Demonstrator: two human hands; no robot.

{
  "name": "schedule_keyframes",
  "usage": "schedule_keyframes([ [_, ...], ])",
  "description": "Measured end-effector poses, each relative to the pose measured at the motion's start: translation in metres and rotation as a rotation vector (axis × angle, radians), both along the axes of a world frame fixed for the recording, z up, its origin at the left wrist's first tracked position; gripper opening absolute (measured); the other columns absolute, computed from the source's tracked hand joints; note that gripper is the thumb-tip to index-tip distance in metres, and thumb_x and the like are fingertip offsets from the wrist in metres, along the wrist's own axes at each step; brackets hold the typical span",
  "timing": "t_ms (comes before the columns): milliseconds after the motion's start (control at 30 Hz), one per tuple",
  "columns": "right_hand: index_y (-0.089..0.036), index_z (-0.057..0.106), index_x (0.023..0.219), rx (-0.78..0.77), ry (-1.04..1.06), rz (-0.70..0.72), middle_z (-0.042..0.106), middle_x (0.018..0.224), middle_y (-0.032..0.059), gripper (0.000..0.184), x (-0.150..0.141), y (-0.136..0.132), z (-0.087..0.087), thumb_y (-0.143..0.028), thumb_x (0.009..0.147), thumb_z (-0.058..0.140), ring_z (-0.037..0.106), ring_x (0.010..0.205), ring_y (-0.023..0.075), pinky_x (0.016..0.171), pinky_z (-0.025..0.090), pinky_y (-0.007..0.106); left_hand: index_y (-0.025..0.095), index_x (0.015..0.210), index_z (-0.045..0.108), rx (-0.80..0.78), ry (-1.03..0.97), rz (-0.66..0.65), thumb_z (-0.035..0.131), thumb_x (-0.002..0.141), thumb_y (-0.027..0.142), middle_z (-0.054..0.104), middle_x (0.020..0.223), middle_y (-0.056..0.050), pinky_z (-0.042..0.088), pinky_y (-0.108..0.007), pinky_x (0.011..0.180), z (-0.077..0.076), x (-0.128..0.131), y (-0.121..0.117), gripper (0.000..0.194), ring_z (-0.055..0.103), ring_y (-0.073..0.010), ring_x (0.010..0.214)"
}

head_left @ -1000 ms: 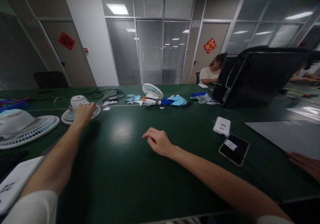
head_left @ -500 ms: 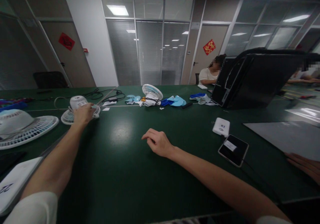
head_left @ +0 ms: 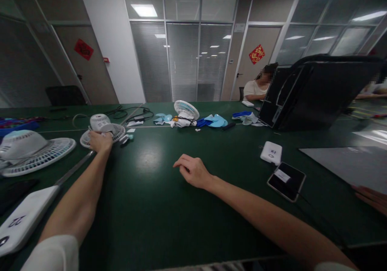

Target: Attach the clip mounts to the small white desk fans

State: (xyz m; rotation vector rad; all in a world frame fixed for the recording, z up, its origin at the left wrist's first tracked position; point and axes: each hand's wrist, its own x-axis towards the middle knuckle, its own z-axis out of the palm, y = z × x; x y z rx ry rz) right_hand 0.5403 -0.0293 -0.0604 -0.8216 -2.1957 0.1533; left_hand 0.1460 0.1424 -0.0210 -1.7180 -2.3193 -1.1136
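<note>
My left hand (head_left: 100, 141) reaches far out to the left and is closed on the near rim of a small white fan grille (head_left: 102, 131) with its motor housing on top, lying on the dark green table (head_left: 151, 206). A small white and teal part (head_left: 125, 138) lies just right of that grille. My right hand (head_left: 193, 171) rests on the table in the middle with its fingers loosely curled under and nothing in them.
A larger white fan grille (head_left: 33, 150) lies at the far left, above a white device (head_left: 26, 218). A white power bank (head_left: 271, 153) and black phone (head_left: 286, 176) lie right. Fan parts (head_left: 186, 116) and a black case (head_left: 317, 92) stand behind. Another person's hand (head_left: 373, 197) shows at right.
My left hand has shifted from the right side of the small grille to its near rim, uncovering the small white and teal part. My right hand has stayed put.
</note>
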Motion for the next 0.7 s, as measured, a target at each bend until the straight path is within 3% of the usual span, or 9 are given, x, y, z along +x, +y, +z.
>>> schedule_keyframes([
  [133,-0.021,0.068,0.110,-0.002,-0.001,0.000,0.068,0.103,0.0028,0.027,0.000,0.000,0.000,-0.008,0.095,0.049,0.064,0.082,0.0128,0.076,0.049,0.024,0.001,0.127,0.042,-0.010,-0.072,0.120,0.042,0.095,0.036,0.047,0.131,-0.032,0.036,-0.065,0.093,-0.008,0.003,0.001,0.047,0.041,-0.0480,0.127],
  [400,-0.022,0.065,0.116,0.003,0.019,-0.150,0.066,0.105,0.0045,0.029,-0.003,-0.001,0.004,-0.009,0.095,0.050,0.062,0.087,0.0158,0.077,0.049,0.028,0.014,0.120,0.051,0.012,-0.046,-0.114,0.046,0.093,0.043,0.051,0.133,-0.025,0.042,-0.060,0.098,-0.026,0.067,-0.008,0.040,0.051,-0.0427,0.124],
  [567,-0.024,0.059,0.129,0.010,-0.009,-0.276,0.062,0.119,0.0094,0.034,-0.006,0.000,0.009,-0.023,0.095,0.060,0.056,0.111,0.0251,0.079,0.053,0.034,0.020,0.117,0.051,0.045,-0.033,-0.268,0.045,0.095,0.044,0.054,0.128,-0.020,0.044,-0.059,0.098,-0.038,0.121,-0.041,0.033,0.053,-0.0397,0.121],
  [700,-0.024,0.053,0.137,0.059,-0.121,-0.169,0.059,0.127,0.0112,0.047,-0.008,0.000,0.010,-0.032,0.093,0.067,0.054,0.116,0.0268,0.094,0.051,0.042,0.026,0.115,0.051,0.066,-0.048,-0.401,0.045,0.098,0.046,0.055,0.125,-0.014,0.044,-0.057,0.098,-0.046,0.164,-0.080,0.028,0.058,-0.0353,0.116],
])
